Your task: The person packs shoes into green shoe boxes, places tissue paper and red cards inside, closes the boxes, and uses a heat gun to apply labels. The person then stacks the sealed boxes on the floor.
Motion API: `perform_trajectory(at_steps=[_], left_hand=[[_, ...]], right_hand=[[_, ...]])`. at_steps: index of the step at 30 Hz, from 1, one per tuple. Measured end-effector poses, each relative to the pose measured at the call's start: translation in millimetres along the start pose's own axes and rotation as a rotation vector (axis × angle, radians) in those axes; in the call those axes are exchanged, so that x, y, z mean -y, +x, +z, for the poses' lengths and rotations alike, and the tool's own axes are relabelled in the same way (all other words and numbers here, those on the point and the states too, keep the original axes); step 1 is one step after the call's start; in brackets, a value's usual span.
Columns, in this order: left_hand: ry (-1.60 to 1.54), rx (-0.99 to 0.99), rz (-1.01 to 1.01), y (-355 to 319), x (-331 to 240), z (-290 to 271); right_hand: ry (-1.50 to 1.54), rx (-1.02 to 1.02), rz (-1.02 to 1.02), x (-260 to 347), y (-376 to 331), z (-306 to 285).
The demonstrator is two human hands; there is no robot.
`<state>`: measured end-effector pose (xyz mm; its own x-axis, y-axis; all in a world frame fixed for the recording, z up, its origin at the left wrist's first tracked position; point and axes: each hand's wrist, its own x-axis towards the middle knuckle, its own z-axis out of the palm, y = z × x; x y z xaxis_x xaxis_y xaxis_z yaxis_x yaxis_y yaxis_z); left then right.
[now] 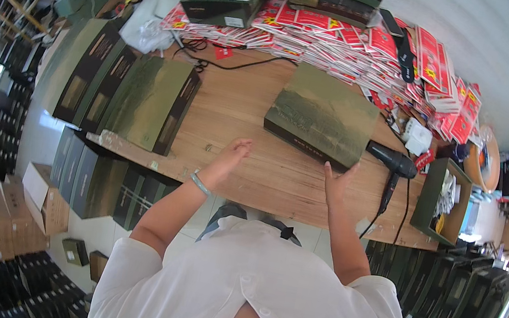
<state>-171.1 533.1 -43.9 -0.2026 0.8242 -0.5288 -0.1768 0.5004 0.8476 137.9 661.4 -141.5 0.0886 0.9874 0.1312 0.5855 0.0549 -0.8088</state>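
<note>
Head view: a flat green box (324, 115) lies on the wooden table (278, 176), slightly askew, its near edge towards the person. The right hand (338, 181) is open, fingers spread, its fingertips at or just short of the box's near right corner; whether they touch I cannot tell. The left hand (232, 153) is also open and empty, hovering over bare wood well left of the box. The box looks rigid and board-like, probably of some weight (its lid seems smooth, so likely a bit slippery), and I judge it best taken by the two opposite side edges with both hands rather than from above.

Just right of the box lies a black hair dryer (394, 163), its cord trailing off the table's near edge. Beyond it sits an open green tray (441, 200) with small items inside. To the left, more green boxes (143, 100) lean in a row. At the far edge, red packets (380, 52) are heaped, with further boxes stacked behind. Dark boxes crowd the floor on both sides, and cardboard cartons (23, 214) sit lower left.
</note>
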Motion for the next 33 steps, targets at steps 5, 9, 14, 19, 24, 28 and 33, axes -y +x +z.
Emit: perform_trajectory(at_steps=[5, 9, 14, 19, 24, 28, 33], left_hand=[[0.087, -0.116, 0.005, 69.5, 29.0, -31.8], [0.542, -0.071, 0.455, 148.9, 33.7, -56.4], [0.615, -0.048, 0.474, 170.9, 7.6, -12.5], [0.136, 0.088, 0.348, 110.9, 54.1, -30.4], [0.251, -0.085, 0.331, -13.4, 104.0, -99.3], [0.18, -0.114, 0.212, -63.9, 106.8, -120.4], [0.109, -0.203, 0.113, -31.0, 141.8, -169.7]], right_hand=[[-0.136, 0.146, 0.014, -4.1, 8.6, -12.7], [-0.523, 0.228, 0.135, 15.8, 9.6, -8.4], [-0.456, 0.19, 0.054, 10.1, 2.0, -16.1], [-0.234, 0.26, -0.012, 24.8, -62.8, -35.7], [-0.072, 0.333, -0.101, 46.9, -147.3, -44.4], [0.023, 0.362, -0.055, 60.4, -157.6, -37.2], [0.325, 0.305, 0.276, 2.4, -143.0, -14.8]])
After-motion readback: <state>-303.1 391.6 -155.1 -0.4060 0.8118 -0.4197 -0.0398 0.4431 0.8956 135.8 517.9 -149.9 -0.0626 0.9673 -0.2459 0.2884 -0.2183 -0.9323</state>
